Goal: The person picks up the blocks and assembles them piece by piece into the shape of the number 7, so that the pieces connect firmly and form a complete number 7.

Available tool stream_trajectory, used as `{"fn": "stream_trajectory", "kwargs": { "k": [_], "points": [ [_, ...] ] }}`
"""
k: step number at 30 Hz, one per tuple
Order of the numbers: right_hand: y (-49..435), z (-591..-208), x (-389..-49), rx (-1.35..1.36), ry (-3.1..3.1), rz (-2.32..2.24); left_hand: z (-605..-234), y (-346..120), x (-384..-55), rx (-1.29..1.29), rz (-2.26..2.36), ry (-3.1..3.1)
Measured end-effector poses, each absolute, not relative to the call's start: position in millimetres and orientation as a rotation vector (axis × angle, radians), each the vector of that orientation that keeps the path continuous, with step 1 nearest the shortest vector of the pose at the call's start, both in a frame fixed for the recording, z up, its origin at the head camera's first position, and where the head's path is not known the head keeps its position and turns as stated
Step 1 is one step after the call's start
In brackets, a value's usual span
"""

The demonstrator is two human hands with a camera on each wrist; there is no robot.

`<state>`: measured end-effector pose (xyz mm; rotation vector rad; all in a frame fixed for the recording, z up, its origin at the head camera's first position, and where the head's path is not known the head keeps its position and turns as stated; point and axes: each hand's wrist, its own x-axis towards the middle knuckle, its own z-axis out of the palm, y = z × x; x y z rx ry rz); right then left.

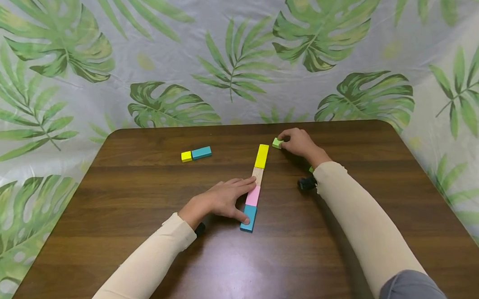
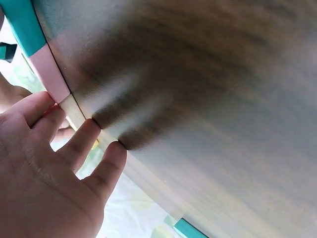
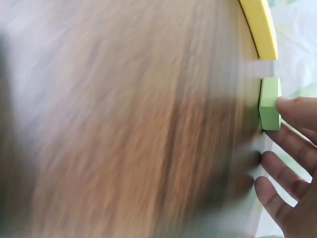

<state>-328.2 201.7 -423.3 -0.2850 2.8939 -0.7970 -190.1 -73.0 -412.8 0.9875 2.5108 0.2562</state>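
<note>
A straight row of blocks runs across the table: a yellow block (image 1: 262, 156) at the far end, then a plain wood block (image 1: 259, 173), a pink block (image 1: 252, 196) and a blue block (image 1: 248, 218) nearest me. My left hand (image 1: 227, 197) rests along the row, its thumb on the blue block and its extended fingertips by the plain wood and pink ones. Just right of the yellow end, my right hand (image 1: 299, 142) pinches a small light-green block (image 3: 270, 104) between thumb and index finger. That block sits a short gap from the yellow block in the right wrist view.
Farther left, a small yellow block (image 1: 186, 157) lies end to end with a longer blue block (image 1: 201, 153). Something green (image 1: 311, 169) shows by the right sleeve, mostly hidden. The brown wooden table (image 1: 116, 196) meets a leaf-printed curtain (image 1: 234, 55) behind.
</note>
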Motion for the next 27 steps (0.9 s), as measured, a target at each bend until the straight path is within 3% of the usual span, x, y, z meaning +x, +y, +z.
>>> {"fn": "stream_trajectory", "kwargs": {
  "k": [15,27],
  "points": [
    [183.9,-426.4,-347.1,-0.238,2.814,-0.905,-411.7,-72.4,-189.9,0.990,0.248,2.509],
    [172.8,-427.2,-351.4,-0.362,2.812,-0.879,-412.4,-73.3,-191.0,0.955,0.242,2.496]
  ]
}}
